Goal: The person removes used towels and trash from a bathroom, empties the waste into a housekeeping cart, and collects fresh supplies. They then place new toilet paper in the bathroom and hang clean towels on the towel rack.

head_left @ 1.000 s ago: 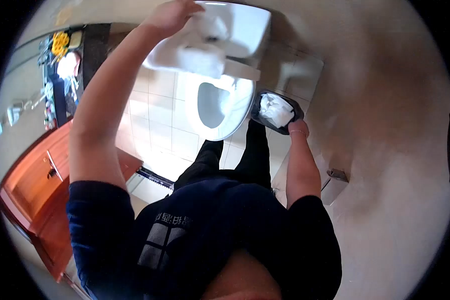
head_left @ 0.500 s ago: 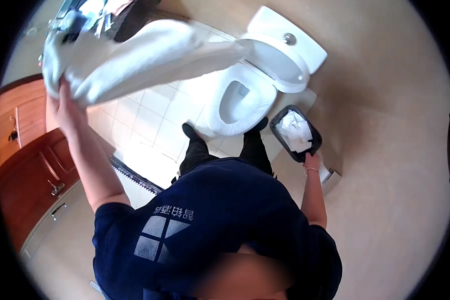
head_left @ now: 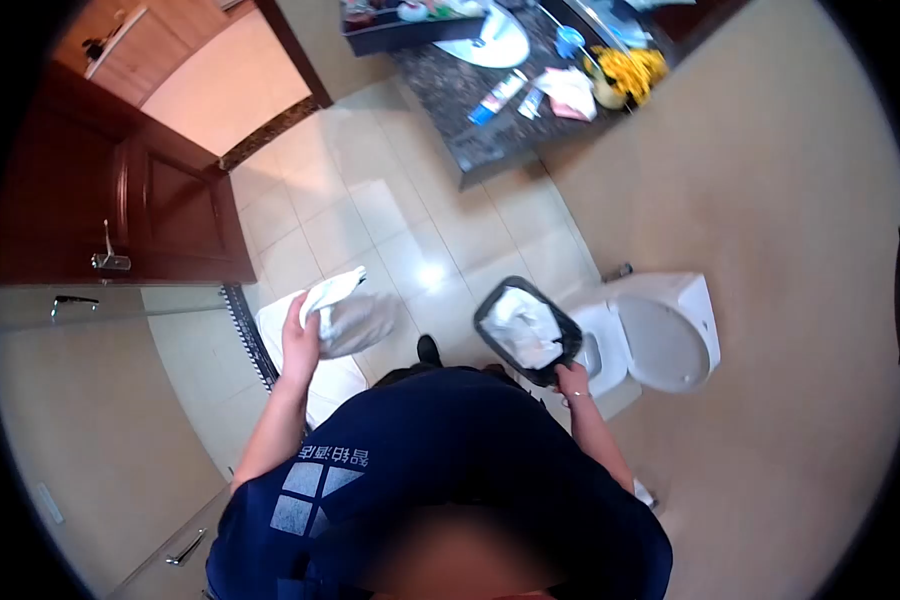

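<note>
My left hand (head_left: 301, 340) is closed around a white towel (head_left: 332, 291), whose lower part hangs blurred beside the hand. My right hand (head_left: 571, 380) grips the near rim of a small black wastebasket (head_left: 485, 303), tilted so that its inside faces me. White crumpled paper (head_left: 523, 325) fills the basket. Just right of it stands the white toilet (head_left: 610, 345), with its lid (head_left: 665, 340) raised. Below my left hand, a white mat or cloth (head_left: 337, 385) lies on the floor.
A dark stone counter (head_left: 440, 115) with a sink (head_left: 500, 40), tubes, a cloth and yellow flowers (head_left: 632, 75) stands ahead. To the left are a brown door (head_left: 175, 215) standing open and a glass panel (head_left: 80, 370). Light tiles (head_left: 370, 215) cover the floor.
My body has turned left, bringing the counter and doorway into view. The towel has come down from a wide swing and hangs bunched. The wastebasket is now in front of me.
</note>
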### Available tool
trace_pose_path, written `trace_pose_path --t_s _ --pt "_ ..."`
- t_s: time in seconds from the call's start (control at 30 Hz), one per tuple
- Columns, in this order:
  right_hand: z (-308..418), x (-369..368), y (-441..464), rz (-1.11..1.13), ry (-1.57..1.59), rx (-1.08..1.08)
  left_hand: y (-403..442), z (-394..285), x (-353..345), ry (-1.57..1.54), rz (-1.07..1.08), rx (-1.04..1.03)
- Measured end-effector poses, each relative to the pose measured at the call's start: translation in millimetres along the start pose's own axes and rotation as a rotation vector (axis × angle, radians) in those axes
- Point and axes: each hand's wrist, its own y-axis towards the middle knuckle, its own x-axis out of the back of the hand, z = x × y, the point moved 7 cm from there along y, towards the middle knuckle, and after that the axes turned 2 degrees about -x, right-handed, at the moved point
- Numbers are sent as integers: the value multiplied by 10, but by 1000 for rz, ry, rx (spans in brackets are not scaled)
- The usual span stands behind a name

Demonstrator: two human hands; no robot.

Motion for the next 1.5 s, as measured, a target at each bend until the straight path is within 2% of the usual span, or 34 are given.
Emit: trace_pose_path --t_s 0.1,0.17,0.23,0.27,0.37,0.4,0.47,0.57,0.63,0.73,0.77,0.83,0.9,0.93,1.0,1.07,1.17,1.23,1.37,1.43,1.47,1.5 --pt "1098 -959 358 138 -246 212 246 197 447 69 -109 -1" --pt "1780 -1643 431 289 -176 253 524 401 769 69 -179 51" --pt "2615 -2131 270 367 -136 255 790 587 1110 101 -293 -23" --pt "2929 -2384 353 411 -174 260 901 522 1263 246 -323 35" --pt "3760 -3146 410 550 -172 277 1272 398 1753 577 -360 -43" --pt "4098 -3365 490 536 -215 318 1424 370 1867 577 -355 -44" --pt "4756 -3748 561 543 -291 378 1714 395 2173 659 -373 79" --pt "5534 -4333 587 569 -398 481 1986 794 2717 660 -427 67" --pt "6094 -4782 761 607 -355 472 2305 992 3007 406 -465 211" --pt "6668 -5438 879 619 -293 388 2891 1010 3106 293 -457 228" --pt "6877 -5575 773 609 -320 336 3089 1099 3145 292 -442 235" --pt "7256 -5907 682 633 -267 341 3774 1276 3079 340 -175 103" --pt "7464 -6344 816 662 -239 274 4516 1131 2943 328 -71 -15" --pt "7582 -6508 809 662 -182 252 4842 1062 2914 324 19 13" --pt "7777 -6759 689 604 -110 247 5395 908 3084 323 123 25" --pt "8065 -6923 600 563 -31 232 5882 800 3251 450 278 -62" --pt "8482 -7140 617 517 96 243 6586 710 3639 490 330 -81" --pt "8664 -7281 654 504 189 168 7000 803 3871 481 359 -58" --pt "9152 -7606 785 426 209 122 7766 855 4015 417 452 -75" --pt "9384 -7869 918 407 211 126 8156 975 4003 544 525 44" --pt "9510 -8024 977 392 209 145 8332 1058 4024 541 529 41" --pt "9625 -8172 1027 376 206 164 8500 1186 4006 371 548 67"
